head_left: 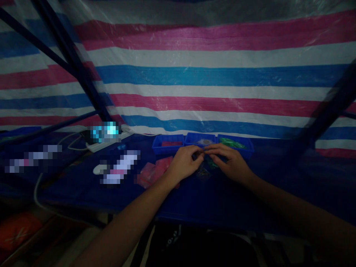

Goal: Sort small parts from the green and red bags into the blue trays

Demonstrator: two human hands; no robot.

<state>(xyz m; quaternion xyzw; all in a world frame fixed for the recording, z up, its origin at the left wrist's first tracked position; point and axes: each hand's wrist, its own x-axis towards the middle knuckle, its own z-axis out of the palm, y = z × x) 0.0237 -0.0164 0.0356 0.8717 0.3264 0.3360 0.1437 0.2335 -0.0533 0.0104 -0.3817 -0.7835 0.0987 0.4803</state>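
Observation:
My left hand is closed, its fingers curled round something small and dark. Just across from it, my right hand brings thumb and fingers together at the same spot. What they pinch is too dark and small to name. Under the hands, a clear packet with darker contents lies on the blue tabletop. Pink plastic bags are piled beside my left wrist. Behind the hands stand three blue trays: the left one holds pink pieces, the middle one clear packets, the right one green bags.
A white power strip with cables and a lit, blurred device sits at the back left. Near it are a white round object and a blurred pale strip. Dark metal posts and a striped tarp rise behind.

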